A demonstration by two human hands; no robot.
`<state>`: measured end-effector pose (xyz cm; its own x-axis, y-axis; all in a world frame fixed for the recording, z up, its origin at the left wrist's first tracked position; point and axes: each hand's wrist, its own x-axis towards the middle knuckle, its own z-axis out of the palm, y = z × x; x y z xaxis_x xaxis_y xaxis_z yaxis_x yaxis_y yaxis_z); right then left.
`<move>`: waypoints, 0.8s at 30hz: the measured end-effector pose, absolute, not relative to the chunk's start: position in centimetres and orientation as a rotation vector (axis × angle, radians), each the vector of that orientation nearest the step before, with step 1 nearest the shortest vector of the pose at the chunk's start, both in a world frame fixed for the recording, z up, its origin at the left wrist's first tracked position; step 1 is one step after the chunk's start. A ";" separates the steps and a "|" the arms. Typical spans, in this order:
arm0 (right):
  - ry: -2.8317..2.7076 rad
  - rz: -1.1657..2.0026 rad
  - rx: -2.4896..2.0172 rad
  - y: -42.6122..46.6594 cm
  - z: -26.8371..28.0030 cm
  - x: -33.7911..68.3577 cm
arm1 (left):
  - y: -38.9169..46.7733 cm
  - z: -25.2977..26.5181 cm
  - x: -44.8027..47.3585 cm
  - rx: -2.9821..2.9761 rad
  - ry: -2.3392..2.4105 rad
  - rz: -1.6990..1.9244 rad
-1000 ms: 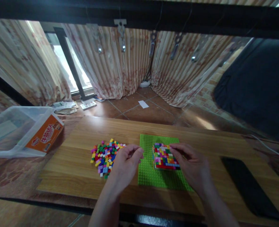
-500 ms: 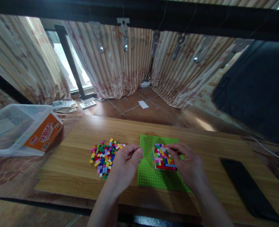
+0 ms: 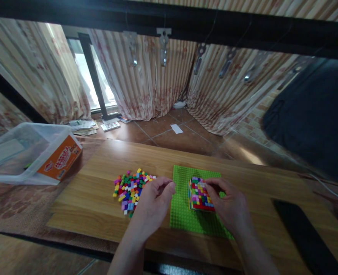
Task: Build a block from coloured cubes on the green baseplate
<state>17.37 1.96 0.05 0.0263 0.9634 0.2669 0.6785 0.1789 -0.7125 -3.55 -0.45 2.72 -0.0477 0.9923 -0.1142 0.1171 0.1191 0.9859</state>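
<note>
A block of multicoloured toy bricks [image 3: 199, 196] stands on a green studded baseplate [image 3: 182, 217]. My right hand [image 3: 230, 202] is over the block's right side, thumb and forefinger pinched at its top; whatever lies between the fingertips is too small or hidden to make out. Left of the baseplate, my left hand [image 3: 154, 200] hovers with thumb and forefinger pressed together and the other fingers curled in. What it may hold does not show. Loose small bricks [image 3: 131, 189] lie in a pile beside that hand, which partly covers them.
All this is on a wooden table [image 3: 91, 183]. A flat black object [image 3: 306, 236] lies at its right. On the left stands a clear plastic box [image 3: 28, 149] with an orange label. Papers [image 3: 84, 126] rest on the floor beyond, near striped curtains [image 3: 174, 84].
The whole view has shifted slightly, so the table and bricks appear a little further right. Both hands keep nearly the same pose, the right one still at the block.
</note>
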 end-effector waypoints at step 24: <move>-1.719 0.407 -1.503 2.5 -0.9 16.2 | -0.6 2.6 -3.5 1.184 1.351 1.083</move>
<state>16.21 2.50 -0.93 0.0251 0.9357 0.3518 0.6790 0.2423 -0.6930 -3.49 -0.58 2.63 -0.0240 0.9926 -0.1188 0.1006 0.1206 0.9876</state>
